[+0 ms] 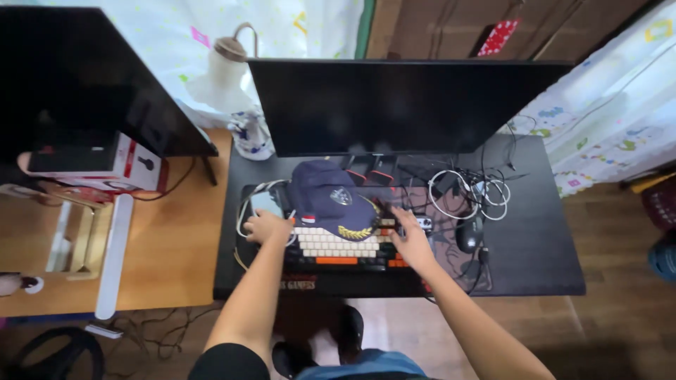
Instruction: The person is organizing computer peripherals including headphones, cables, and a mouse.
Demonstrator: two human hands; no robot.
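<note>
A keyboard [338, 248] with cream, black and orange keys lies on a black desk [535, 246]. A dark blue cap [331, 198] with a gold-embroidered brim rests on the keyboard's far side. My left hand [266, 226] rests at the keyboard's left end, next to a small pale device [266, 204], fingers curled; its grip is unclear. My right hand [410, 238] lies on the keyboard's right end with fingers spread, touching the keys near the cap's brim.
A dark monitor [408, 105] stands behind the cap. White cables [468, 190] and a black mouse [468, 234] lie to the right. A second dark screen [84, 84], a red-and-white box [130, 165] and a lamp [225, 70] are to the left on a wooden desk [176, 246].
</note>
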